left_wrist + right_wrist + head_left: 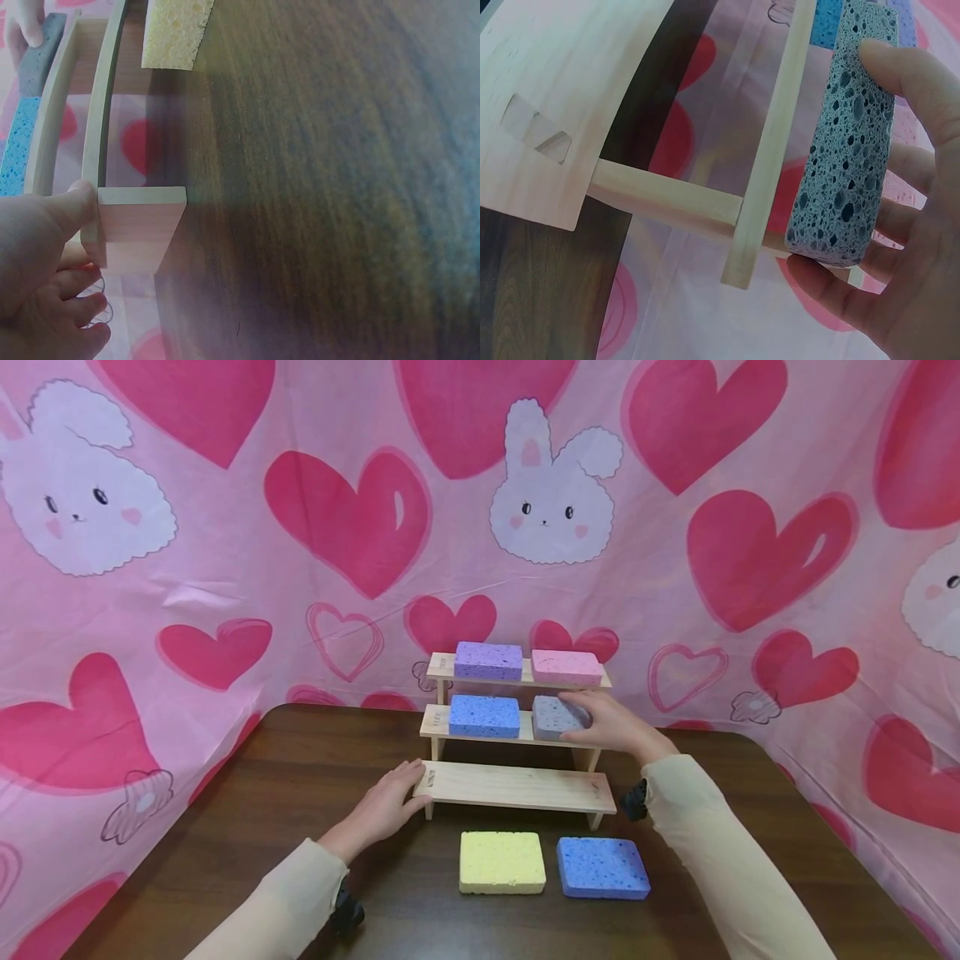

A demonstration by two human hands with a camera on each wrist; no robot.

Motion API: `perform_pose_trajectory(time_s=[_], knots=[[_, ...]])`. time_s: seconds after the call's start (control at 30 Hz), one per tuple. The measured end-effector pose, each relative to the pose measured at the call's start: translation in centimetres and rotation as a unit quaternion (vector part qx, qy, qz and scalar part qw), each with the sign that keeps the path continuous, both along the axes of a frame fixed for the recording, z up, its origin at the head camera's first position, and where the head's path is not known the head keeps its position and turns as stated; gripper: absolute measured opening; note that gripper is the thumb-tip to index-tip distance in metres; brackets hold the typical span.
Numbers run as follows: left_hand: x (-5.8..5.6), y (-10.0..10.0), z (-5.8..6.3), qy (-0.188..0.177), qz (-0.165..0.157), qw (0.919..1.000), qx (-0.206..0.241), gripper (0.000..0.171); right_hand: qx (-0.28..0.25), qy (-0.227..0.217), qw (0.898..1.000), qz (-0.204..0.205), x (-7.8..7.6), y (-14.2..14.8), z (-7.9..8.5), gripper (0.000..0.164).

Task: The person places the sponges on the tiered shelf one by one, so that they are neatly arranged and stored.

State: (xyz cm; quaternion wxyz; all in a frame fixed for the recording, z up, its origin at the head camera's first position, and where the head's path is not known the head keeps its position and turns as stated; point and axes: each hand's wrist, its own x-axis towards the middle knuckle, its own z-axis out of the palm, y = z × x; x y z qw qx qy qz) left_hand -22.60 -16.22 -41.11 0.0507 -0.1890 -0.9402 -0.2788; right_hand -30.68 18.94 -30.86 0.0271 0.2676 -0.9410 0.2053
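My right hand (611, 720) grips a grey sponge (847, 142) at the right of the middle step, its thumb on the near side and fingers curled round the end. With my left hand (386, 802) I hold the left end of the lowest step of a three-step wooden stand (517, 785); in the left wrist view the thumb lies against the board's edge. A blue sponge (483, 717) sits left of the grey one. On the top step are a purple sponge (488, 661) and a pink sponge (566, 667). The lowest step bears no sponge.
In front of the stand, a yellow sponge (502, 862) and a second blue sponge (603, 868) lie side by side on the dark wooden table (300, 777). A pink cloth (465, 543) with hearts and rabbits hangs behind and around the table.
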Motion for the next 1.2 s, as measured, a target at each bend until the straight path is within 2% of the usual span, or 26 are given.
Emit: perform_pose_trajectory(time_s=[0.2,1.2], knots=[[0.00,0.05,0.09,-0.003,0.004,1.0000,-0.002,0.057,-0.003,-0.016,1.000,-0.010,-0.11,-0.09,-0.22,0.078],[-0.05,0.13,0.00,0.000,0.006,0.9999,-0.009,0.055,0.004,-0.056,0.998,0.005,-0.73,0.11,-0.95,0.076]])
